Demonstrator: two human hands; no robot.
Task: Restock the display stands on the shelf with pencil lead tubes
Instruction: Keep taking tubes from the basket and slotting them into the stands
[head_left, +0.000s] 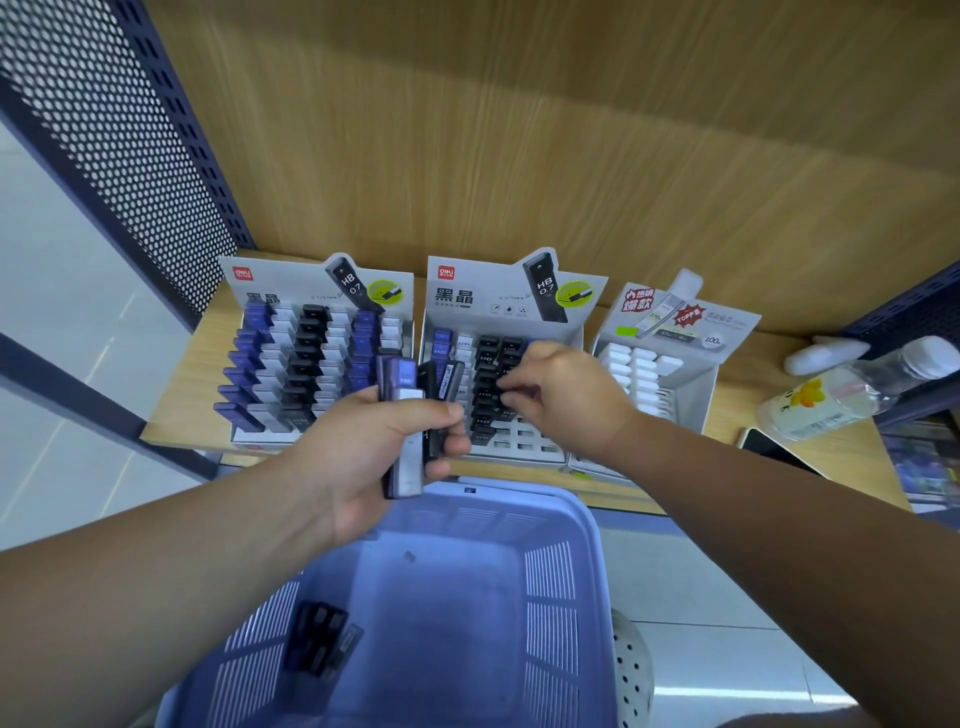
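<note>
Three cardboard display stands sit on the wooden shelf (176, 384). The left stand (311, 291) is full of blue, white and black lead tubes. The middle stand (498, 291) has black tubes in its centre columns and empty slots along its front rows. My left hand (363, 452) grips a bundle of lead tubes (408, 415), blue, grey and black, in front of the stands. My right hand (561, 395) is over the middle stand, fingertips curled at a black tube (488, 387) in a slot. The right stand (670, 332) holds white tubes.
A blue plastic basket (550, 525) is below my hands, with a few dark lead tubes (322, 644) at its bottom. A lying water bottle (852, 389), a white object (821, 353) and a phone (774, 447) are on the shelf's right. A perforated panel (130, 130) bounds the left.
</note>
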